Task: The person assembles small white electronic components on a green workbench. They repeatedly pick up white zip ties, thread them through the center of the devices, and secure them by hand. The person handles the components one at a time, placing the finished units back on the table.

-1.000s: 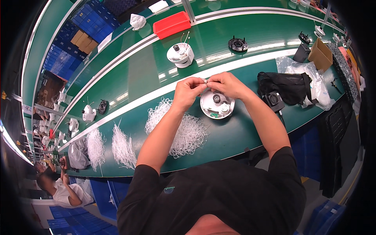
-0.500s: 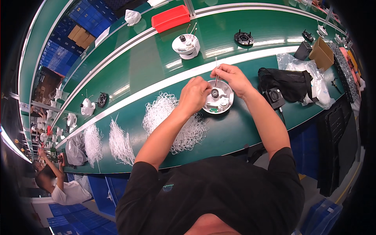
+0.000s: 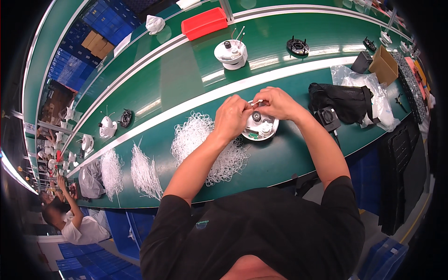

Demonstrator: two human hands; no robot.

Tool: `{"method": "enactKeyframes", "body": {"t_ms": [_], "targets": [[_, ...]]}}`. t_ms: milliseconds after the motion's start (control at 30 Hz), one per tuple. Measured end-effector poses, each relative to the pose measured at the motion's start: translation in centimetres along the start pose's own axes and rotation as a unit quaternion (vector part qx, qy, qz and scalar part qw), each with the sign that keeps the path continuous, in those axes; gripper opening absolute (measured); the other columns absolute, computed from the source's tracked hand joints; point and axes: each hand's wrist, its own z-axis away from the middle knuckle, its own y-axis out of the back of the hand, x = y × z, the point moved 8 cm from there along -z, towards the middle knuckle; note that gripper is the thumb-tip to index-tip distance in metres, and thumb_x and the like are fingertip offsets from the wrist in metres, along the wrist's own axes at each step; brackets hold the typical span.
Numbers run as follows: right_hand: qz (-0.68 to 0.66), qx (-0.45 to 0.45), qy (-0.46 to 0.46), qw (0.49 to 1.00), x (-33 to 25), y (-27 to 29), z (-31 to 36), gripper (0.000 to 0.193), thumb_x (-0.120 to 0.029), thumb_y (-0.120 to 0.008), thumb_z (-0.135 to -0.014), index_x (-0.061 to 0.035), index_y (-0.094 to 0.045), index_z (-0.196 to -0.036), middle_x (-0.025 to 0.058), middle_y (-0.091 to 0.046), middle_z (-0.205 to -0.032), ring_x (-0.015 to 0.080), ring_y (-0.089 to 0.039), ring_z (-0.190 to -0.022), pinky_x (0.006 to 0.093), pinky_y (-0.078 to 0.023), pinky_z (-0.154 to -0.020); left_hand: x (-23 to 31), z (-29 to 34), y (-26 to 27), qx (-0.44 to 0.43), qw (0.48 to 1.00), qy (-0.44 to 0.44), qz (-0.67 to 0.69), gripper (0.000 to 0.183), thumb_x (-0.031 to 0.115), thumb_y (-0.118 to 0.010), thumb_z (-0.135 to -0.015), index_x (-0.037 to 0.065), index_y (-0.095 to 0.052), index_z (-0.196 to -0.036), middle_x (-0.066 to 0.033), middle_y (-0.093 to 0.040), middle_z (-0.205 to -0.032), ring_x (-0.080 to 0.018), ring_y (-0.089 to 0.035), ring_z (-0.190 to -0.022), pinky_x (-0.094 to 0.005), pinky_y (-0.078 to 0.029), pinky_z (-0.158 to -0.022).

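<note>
A round white plastic unit [image 3: 262, 127] with a dark centre part lies on the green bench in front of me. My left hand [image 3: 232, 116] and my right hand [image 3: 275, 101] meet just above its far edge, both pinching a thin white cable tie [image 3: 256, 103] between their fingertips. A loose heap of white cable ties [image 3: 203, 145] lies to the left of the unit, partly under my left forearm.
Two more bundles of white ties [image 3: 145, 171] lie further left. A black bag [image 3: 343, 101] with a small black fan sits right of my hands, beside clear plastic bags and a cardboard box [image 3: 384, 64]. Another white unit [image 3: 231, 53] and a red tray [image 3: 204, 22] ride the conveyor. A seated person [image 3: 74, 219] works at lower left.
My hands dropped onto the white unit half a second ago, then came together again at its far edge with the tie stretched between them.
</note>
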Motion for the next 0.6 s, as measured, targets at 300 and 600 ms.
{"method": "enactKeyframes", "body": {"t_ms": [300, 600], "targets": [[0.032, -0.012, 0.02, 0.999, -0.5, 0.9, 0.3, 0.018, -0.014, -0.073, -0.077, -0.0048, -0.065, -0.09, 0.0104, -0.059, -0.103, 0.0285, -0.058, -0.1, 0.0388, -0.047, -0.089, -2.4, 0.4, 0.5, -0.01, 0.995, 0.093, 0.038, 0.016, 0.015, -0.072, -0.085, 0.002, -0.063, -0.087, -0.0119, -0.062, -0.086, -0.029, -0.063, -0.076, -0.04, -0.05, -0.068], [-0.349, 0.218, -0.101, 0.906, 5.2, 3.3, -0.3, 0.03, -0.028, -0.063, -0.096, -0.0039, -0.065, -0.113, 0.0029, -0.065, -0.099, 0.0115, -0.057, -0.082, 0.03, -0.049, -0.078, -5.6, 3.7, -3.6, -0.284, 0.807, 0.325, 0.403, 0.041, 0.025, -0.06, -0.099, -0.009, -0.056, -0.121, -0.0155, -0.068, -0.104, -0.0189, -0.069, -0.074, -0.031, -0.06, -0.058]]}}
